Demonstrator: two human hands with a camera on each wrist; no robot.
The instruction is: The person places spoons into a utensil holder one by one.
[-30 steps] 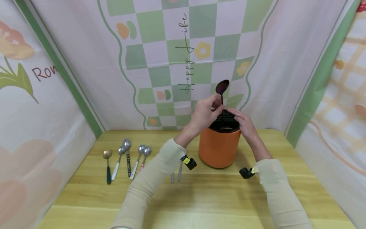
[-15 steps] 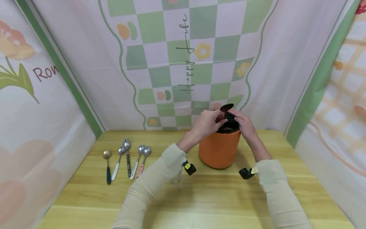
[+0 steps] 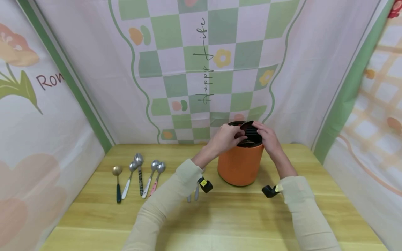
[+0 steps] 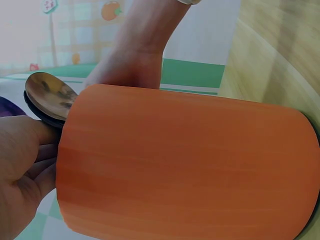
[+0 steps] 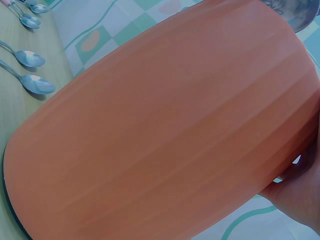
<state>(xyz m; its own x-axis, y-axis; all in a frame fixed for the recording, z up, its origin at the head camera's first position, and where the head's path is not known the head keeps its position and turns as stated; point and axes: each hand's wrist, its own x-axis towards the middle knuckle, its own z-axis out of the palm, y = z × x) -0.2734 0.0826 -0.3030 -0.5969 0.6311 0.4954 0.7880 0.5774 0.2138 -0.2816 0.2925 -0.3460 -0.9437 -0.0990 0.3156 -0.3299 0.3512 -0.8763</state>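
An orange container with a black inner part stands upright on the table. At its mouth my left hand pinches a dark spoon below its bowl, and the handle is hidden inside the container. My right hand rests against the container's right side, its fingers extended over the rim. In the left wrist view, a golden-brown spoon bowl pokes out of the container's mouth beside the left hand's fingers, with a purple bowl at the frame edge.
On the left of the wooden table several spoons lie side by side: a gold one with a dark green handle, and silver ones such as the pink-handled spoon. Two grey handles show beside the left sleeve. A checkered cloth hangs behind.
My left hand has lowered the dark spoon into the container, so its bowl now sits about level with the rim. The right hand has stayed at the container's side.
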